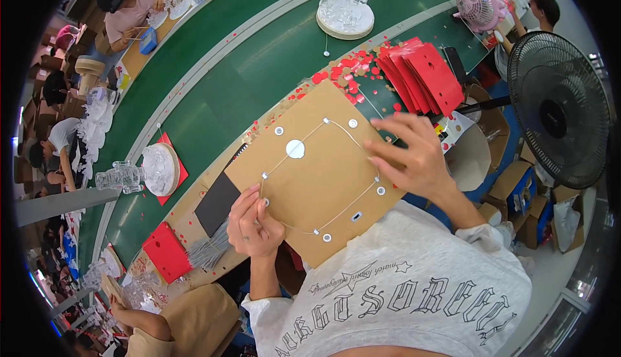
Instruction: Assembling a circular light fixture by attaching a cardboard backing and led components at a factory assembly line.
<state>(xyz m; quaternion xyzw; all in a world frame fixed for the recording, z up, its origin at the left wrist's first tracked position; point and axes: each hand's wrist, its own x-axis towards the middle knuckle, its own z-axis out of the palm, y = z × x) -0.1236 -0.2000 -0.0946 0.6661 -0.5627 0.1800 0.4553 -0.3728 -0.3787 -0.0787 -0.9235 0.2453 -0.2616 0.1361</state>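
In front of me a brown cardboard panel (pixel 310 182) lies tilted, its lower edge against my shirt. A thin pale wire (pixel 349 217) loops around it through several small white blocks (pixel 326 121). White round studs (pixel 352 123) sit near the edges, with a white patch (pixel 295 149) at upper left and a small oval fitting (pixel 356 216) near the lower edge. My left hand (pixel 255 226) is closed at the panel's left edge, by a block and a stud; what its fingertips pinch is hidden. My right hand (pixel 411 153) is over the right edge, fingers apart, near the wire.
Red folded pieces (pixel 422 77) and red and brown scraps (pixel 339 75) lie beyond the panel. Clear figures on round white bases (pixel 346 17) stand on the green belt (pixel 259 66). A red packet (pixel 167 251) and grey wires (pixel 210 248) lie left. A black fan (pixel 553 111) stands right. Other people work nearby.
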